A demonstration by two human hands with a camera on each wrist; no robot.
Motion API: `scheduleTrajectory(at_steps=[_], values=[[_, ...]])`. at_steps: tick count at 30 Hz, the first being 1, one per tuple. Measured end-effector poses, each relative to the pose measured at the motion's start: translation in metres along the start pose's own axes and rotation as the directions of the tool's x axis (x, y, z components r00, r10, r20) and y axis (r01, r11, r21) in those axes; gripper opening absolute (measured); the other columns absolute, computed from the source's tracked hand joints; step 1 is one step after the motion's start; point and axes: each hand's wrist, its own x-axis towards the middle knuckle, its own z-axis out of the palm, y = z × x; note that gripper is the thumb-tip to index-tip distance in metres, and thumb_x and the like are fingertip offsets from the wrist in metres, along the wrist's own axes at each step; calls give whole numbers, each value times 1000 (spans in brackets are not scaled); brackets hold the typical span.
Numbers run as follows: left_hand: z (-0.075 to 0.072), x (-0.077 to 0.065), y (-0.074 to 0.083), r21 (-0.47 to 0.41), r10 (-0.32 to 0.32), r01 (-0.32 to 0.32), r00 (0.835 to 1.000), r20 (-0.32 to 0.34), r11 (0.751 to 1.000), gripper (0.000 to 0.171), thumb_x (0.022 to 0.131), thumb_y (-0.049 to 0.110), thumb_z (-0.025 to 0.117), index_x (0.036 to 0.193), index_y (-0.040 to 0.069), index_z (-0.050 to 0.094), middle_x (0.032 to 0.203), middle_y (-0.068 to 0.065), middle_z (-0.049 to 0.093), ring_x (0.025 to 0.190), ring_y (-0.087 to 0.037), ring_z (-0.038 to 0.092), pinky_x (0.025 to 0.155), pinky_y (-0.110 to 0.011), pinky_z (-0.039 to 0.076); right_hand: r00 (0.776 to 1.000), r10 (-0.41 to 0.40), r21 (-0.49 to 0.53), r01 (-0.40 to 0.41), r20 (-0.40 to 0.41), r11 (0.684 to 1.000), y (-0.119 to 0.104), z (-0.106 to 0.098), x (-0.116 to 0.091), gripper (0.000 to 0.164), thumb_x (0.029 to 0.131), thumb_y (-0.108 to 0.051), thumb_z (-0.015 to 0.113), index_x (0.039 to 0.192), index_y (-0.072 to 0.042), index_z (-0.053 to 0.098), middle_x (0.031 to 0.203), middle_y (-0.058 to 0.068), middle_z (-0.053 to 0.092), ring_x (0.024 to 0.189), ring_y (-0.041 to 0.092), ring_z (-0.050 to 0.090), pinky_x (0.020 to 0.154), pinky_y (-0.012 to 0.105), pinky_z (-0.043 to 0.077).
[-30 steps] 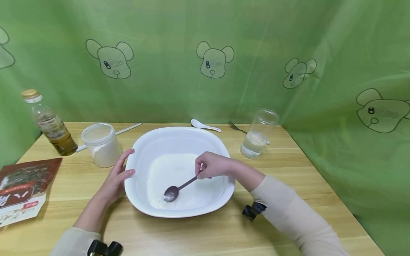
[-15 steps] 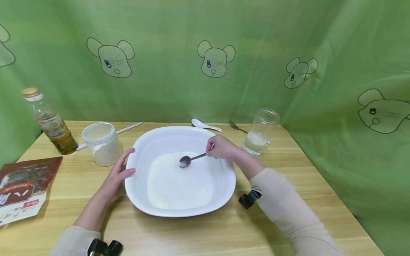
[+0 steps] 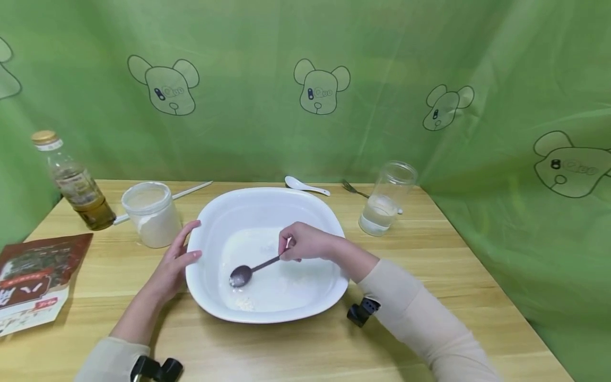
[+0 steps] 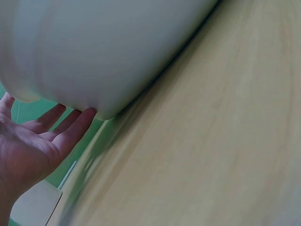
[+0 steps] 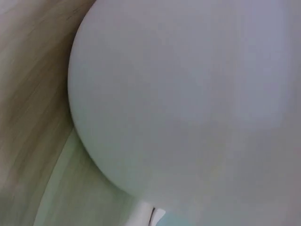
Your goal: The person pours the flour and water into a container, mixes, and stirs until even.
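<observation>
A white basin (image 3: 267, 313) stands on the table, with whitish liquid and a small pale clump of powder (image 3: 245, 303) in its bottom. My right hand (image 3: 305, 242) reaches over the right rim and pinches the handle of a dark brown spoon (image 3: 241, 276). The spoon's bowl points left, down at the liquid, with some white stuff in it. My left hand (image 3: 173, 268) holds the basin's left side, thumb and forefinger at the rim. In the left wrist view, its other fingertips (image 4: 89, 113) touch the outer wall. The right wrist view shows only the basin's outside and table.
Left of the basin are a tub of white powder (image 3: 155, 225), a white stick (image 3: 193, 190), an oil bottle (image 3: 76, 185) and a red-brown packet (image 3: 40, 276). A white spoon (image 3: 305, 187), fork (image 3: 354, 189) and glass jar of clear liquid (image 3: 379, 212) stand behind and to the right.
The right hand has swept the spoon from the near left of the basin up to its far middle, then back down left. The left hand has stayed on the rim.
</observation>
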Motion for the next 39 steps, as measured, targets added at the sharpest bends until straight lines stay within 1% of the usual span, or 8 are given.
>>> scheduleTrajectory(at_steps=[6, 10, 13, 18, 23, 27, 33, 39], values=[[0, 0, 1, -8, -1, 1, 1000, 6, 1000, 54, 85, 6, 43, 133, 23, 24, 112, -16, 42, 89, -22, 56, 67, -41, 49, 995, -18, -95, 27, 95, 995, 3, -12, -25, 9, 73, 3, 60, 71, -6, 58, 49, 1, 45, 43, 10, 39, 43, 19, 30], [0, 1, 1, -1, -2, 2, 1000, 5, 1000, 53, 85, 7, 43, 133, 23, 24, 112, -16, 42, 89, -22, 56, 67, -40, 50, 995, -25, -137, 38, 93, 990, 8, -28, -41, 9, 71, 5, 57, 70, -3, 57, 50, 0, 44, 44, 9, 38, 41, 18, 30], [0, 1, 1, 4, -1, 1, 1000, 4, 1000, 53, 85, 7, 43, 132, 23, 25, 111, -16, 42, 89, -22, 56, 67, -40, 50, 999, -30, -177, 37, 41, 984, 12, -41, -48, 9, 69, 7, 55, 69, -2, 56, 54, 0, 47, 46, 9, 40, 41, 19, 32], [0, 1, 1, 8, -5, 5, 1000, 6, 1000, 53, 86, 8, 43, 132, 23, 24, 112, -16, 41, 89, -21, 56, 67, -39, 50, 993, -2, -222, -23, -114, 975, 18, -58, -47, 8, 69, 8, 55, 69, 0, 56, 60, 4, 53, 50, 11, 44, 45, 20, 37], [0, 1, 2, 11, -11, 11, 1000, 4, 1000, 53, 86, 9, 43, 133, 24, 24, 113, -17, 39, 90, -22, 55, 68, -40, 50, 970, 55, -201, -105, -239, 974, 20, -60, -29, 6, 71, 4, 57, 70, -1, 55, 61, 4, 52, 51, 13, 45, 46, 22, 38], [0, 0, 2, 11, -18, 18, 1000, 1, 1000, 54, 85, 10, 43, 133, 24, 23, 116, -19, 37, 91, -21, 55, 68, -40, 49, 960, 41, -197, -98, -277, 975, 19, -50, -9, 6, 72, 1, 59, 71, -3, 55, 56, 3, 49, 49, 12, 44, 45, 21, 36], [0, -1, 2, 18, -27, 27, 1000, -2, 999, 54, 85, 10, 43, 134, 24, 22, 121, -24, 31, 93, -20, 54, 70, -40, 49, 978, 34, -61, -48, -208, 997, 12, -24, 14, 6, 74, 1, 59, 72, -3, 56, 52, 3, 47, 45, 10, 41, 41, 19, 31], [0, 0, 2, 20, -19, 20, 1000, -6, 1000, 54, 85, 10, 43, 133, 24, 23, 120, -23, 33, 92, -19, 54, 69, -39, 49, 997, 48, 35, -46, -56, 998, 3, -7, 6, 7, 75, 2, 59, 72, -2, 56, 49, 3, 46, 43, 11, 37, 39, 19, 25]])
